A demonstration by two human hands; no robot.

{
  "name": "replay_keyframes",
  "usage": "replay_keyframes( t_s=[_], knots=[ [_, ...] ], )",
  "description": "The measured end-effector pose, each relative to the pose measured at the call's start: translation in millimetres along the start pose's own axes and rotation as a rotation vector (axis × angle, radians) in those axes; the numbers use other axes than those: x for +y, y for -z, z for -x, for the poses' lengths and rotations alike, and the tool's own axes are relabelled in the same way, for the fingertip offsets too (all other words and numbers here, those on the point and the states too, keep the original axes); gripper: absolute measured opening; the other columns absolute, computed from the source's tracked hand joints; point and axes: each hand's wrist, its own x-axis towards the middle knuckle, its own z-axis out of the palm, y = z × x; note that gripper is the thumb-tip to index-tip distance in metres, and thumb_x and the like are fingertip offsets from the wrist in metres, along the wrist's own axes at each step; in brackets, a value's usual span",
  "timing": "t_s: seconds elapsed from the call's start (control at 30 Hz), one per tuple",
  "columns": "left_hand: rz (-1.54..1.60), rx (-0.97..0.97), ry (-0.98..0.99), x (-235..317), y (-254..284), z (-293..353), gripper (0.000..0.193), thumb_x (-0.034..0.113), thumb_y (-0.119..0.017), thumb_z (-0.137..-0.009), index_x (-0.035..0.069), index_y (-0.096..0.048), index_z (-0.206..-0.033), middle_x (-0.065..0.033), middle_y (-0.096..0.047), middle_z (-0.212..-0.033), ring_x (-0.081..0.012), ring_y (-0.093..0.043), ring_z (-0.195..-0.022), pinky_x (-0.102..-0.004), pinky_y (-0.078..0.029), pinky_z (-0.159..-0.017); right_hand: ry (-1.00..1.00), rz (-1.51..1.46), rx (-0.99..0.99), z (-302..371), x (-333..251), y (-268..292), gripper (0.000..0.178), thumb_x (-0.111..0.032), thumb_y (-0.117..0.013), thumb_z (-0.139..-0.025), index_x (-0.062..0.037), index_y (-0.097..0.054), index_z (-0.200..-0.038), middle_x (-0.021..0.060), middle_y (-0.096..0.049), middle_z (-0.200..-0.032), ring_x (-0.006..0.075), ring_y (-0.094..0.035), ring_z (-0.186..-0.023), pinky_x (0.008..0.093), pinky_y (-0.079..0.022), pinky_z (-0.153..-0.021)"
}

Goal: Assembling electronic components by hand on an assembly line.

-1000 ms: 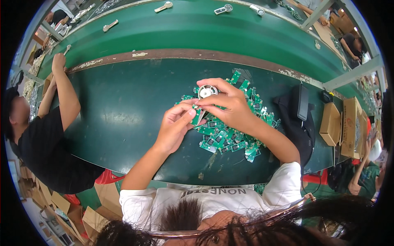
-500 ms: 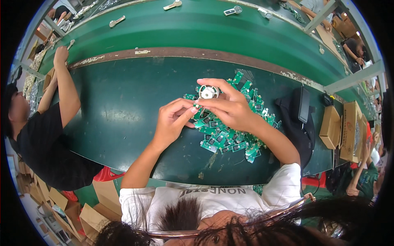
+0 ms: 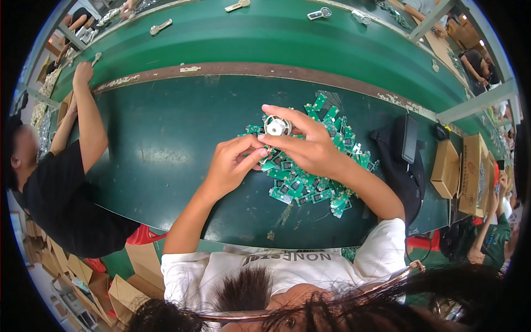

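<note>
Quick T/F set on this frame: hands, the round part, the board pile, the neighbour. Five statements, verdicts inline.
1. The right hand holds a small white round part above the pile. True.
2. The left hand lies flat on the bare table, far from the right hand. False: it is raised, its fingers meeting the right hand at a small piece next to the round part.
3. The pile of green circuit boards lies on the dark green table. True.
4. The circuit boards are stacked inside a cardboard box. False: they lie loose on the table; the cardboard boxes stand off to the right.
5. A person in a black shirt is at the left. True.
</note>
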Motion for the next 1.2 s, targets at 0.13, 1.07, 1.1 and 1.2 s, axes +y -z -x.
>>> replay_keyframes(
  t_s=[0.13, 1.07, 1.1, 1.2],
  knots=[
    [0.174, 0.016, 0.137, 2, -3, 2, 0.008, 0.004, -0.062, -0.089, -0.002, -0.059, -0.090, -0.0078, -0.065, -0.088, -0.0130, -0.066, -0.079, -0.0230, -0.055, -0.063, 0.010, 0.029, -0.017, 2, 2, 5, 0.030, 0.005, -0.067, -0.073, -0.0083, -0.071, -0.100, 0.0195, -0.052, -0.129, 0.0297, -0.060, -0.104, 0.0345, -0.056, -0.078],
    [0.218, 0.065, 0.171, 5, -14, 7, 0.035, 0.006, -0.055, -0.093, -0.001, -0.049, -0.127, -0.0089, -0.064, -0.096, -0.0163, -0.067, -0.082, -0.0230, -0.057, -0.064, 0.113, 0.205, -0.029, -10, -8, 17, 0.019, -0.004, -0.072, -0.067, -0.0031, -0.065, -0.085, 0.0172, -0.058, -0.121, 0.0329, -0.061, -0.105, 0.0381, -0.054, -0.079],
    [0.245, 0.073, 0.163, 5, -14, 7, 0.036, 0.005, -0.055, -0.093, -0.001, -0.048, -0.128, -0.0088, -0.064, -0.097, -0.0162, -0.067, -0.082, -0.0231, -0.057, -0.064, 0.153, 0.205, -0.043, -10, -6, 18, 0.019, -0.007, -0.071, -0.067, -0.0034, -0.066, -0.085, 0.0159, -0.058, -0.121, 0.0327, -0.061, -0.104, 0.0390, -0.054, -0.079],
    [0.310, 0.093, 0.162, 8, -15, 6, 0.040, 0.004, -0.055, -0.093, 0.000, -0.046, -0.132, -0.0085, -0.063, -0.098, -0.0162, -0.067, -0.081, -0.0233, -0.057, -0.064, 0.145, 0.156, -0.049, -11, -7, 19, 0.020, -0.008, -0.071, -0.066, -0.0034, -0.066, -0.085, 0.0158, -0.057, -0.121, 0.0331, -0.060, -0.107, 0.0404, -0.053, -0.080]
  ],
)
